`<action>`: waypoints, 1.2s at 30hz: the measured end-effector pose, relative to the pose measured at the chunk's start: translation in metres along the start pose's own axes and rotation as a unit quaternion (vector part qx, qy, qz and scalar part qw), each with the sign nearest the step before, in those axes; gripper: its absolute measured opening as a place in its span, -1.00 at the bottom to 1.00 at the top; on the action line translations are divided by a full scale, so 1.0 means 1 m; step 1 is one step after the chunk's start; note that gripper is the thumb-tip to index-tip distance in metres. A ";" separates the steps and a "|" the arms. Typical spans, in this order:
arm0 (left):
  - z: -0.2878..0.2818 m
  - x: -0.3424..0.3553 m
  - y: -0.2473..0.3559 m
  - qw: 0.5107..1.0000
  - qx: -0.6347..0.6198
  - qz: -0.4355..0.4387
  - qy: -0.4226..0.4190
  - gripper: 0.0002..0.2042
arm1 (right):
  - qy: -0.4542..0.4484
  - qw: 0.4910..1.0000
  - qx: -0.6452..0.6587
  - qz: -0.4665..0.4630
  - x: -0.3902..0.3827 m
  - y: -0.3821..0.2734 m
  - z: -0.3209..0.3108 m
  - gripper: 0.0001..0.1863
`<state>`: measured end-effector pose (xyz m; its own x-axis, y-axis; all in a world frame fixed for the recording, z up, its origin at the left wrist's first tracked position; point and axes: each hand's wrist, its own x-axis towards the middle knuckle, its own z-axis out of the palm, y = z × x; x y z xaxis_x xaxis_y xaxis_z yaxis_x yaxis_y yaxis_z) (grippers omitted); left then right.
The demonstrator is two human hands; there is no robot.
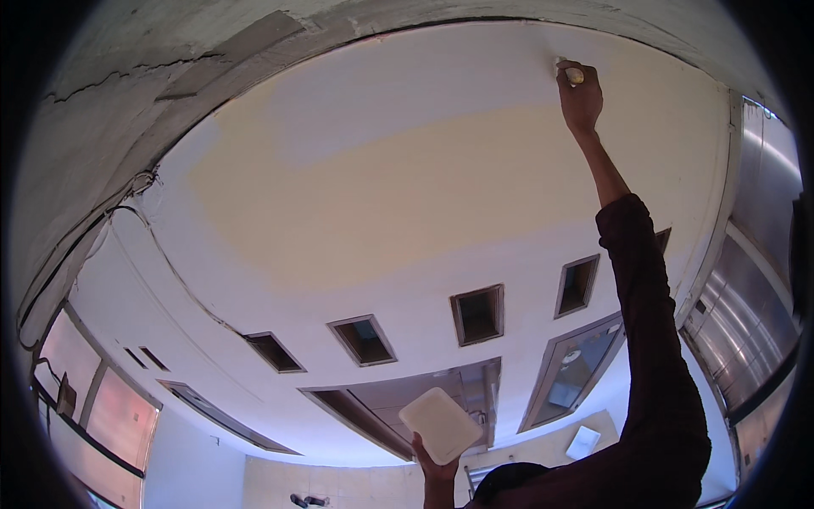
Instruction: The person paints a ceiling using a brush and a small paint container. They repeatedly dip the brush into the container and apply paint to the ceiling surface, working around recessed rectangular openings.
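**Reaching high, tray held low**

The right hand (581,95), at about one o'clock in the view, has its grip clamped on a small pale tool (574,75) pressed against the wall (407,170) just below the ceiling line. What kind of tool it is cannot be told. The arm in a dark sleeve (657,339) stretches fully upward. At six o'clock the left hand (437,462) has its grip closed under a flat white tray (439,424), which is tilted. Small square openings (477,315) pierce the wall between the two hands. At full stretch, pressure on the tool likely turns uneven, and it could slip. The tilted tray, balanced on fingers, could tip if attention stays on the raised hand.
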<state>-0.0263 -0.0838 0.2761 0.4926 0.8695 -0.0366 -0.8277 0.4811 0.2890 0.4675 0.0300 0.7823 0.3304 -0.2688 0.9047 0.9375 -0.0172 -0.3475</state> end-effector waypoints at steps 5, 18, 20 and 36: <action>-0.010 -0.006 -0.002 0.999 0.014 0.019 0.026 -0.33 | -0.053 0.991 0.100 -0.069 -0.072 -0.121 0.054 -0.82; -0.005 -0.009 0.001 0.999 0.031 0.028 0.021 -0.31 | -0.196 0.907 0.373 0.002 -0.161 -0.303 0.105 -0.88; 0.001 -0.012 0.000 0.997 0.058 0.034 0.025 -0.29 | -0.196 0.913 0.356 0.039 -0.146 -0.262 0.090 -0.89; 0.018 0.010 -0.027 0.999 -0.004 -0.044 0.007 -0.34 | -0.052 0.957 0.196 0.205 -0.007 0.081 -0.088 -0.79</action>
<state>0.0056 -0.0895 0.2848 0.5601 0.8251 -0.0745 -0.7831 0.5566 0.2773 0.5320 -0.0543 0.7263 0.6696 -0.0772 0.7387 0.6886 0.4374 -0.5784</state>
